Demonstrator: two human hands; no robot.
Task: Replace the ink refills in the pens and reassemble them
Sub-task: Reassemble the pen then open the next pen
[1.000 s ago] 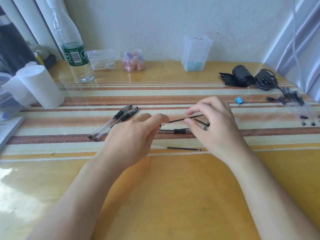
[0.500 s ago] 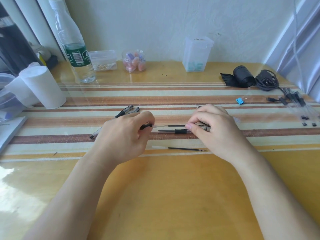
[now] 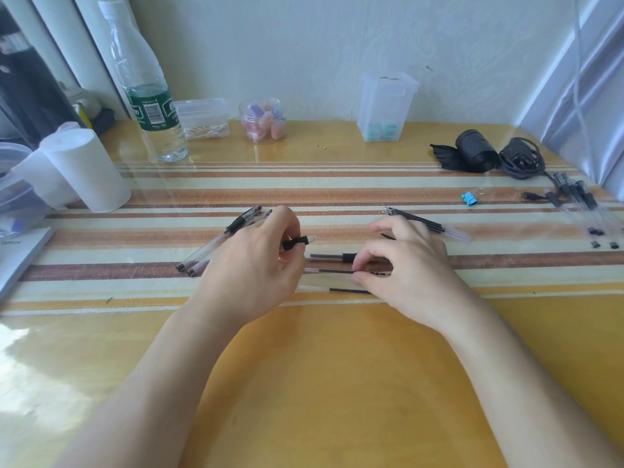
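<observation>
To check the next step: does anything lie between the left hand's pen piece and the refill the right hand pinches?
Yes: a loose refill with a black collar lies on the table between the pen piece in the left hand and the pinched refill in the right hand.

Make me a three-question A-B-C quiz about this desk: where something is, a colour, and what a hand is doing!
1. Where is the small blue metal binder clip?
A. on the striped table mat, far right
B. on the floor
C. hanging on the wall

2. What colour is the label on the tall clear plastic water bottle?
A. red
B. green
C. yellow

3. What is the left hand doing?
A. lying flat, empty
B. holding a pen end with a black grip and clear tip
C. waving in the air

Answers:
1 A: it lies on the stripes near the right edge.
2 B: a green band wraps the bottle.
3 B: fingers curl round the black grip.
</observation>
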